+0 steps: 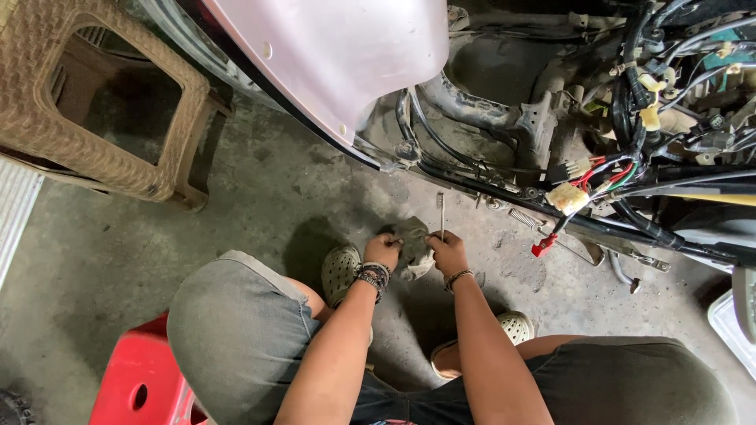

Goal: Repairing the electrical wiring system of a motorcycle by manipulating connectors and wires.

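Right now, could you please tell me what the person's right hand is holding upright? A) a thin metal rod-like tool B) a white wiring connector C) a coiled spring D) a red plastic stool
A: the right hand grips a thin metal rod-like tool that sticks up from the fist, beside the grey rag that the left hand grasps over the concrete floor.

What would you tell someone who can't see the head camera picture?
A person sitting on a red plastic stool holds a dirty grey rag low over the concrete floor with the left hand, while the right hand grips a thin metal tool. In front stands a stripped scooter with exposed wiring, and a brown woven stool sits at the left.
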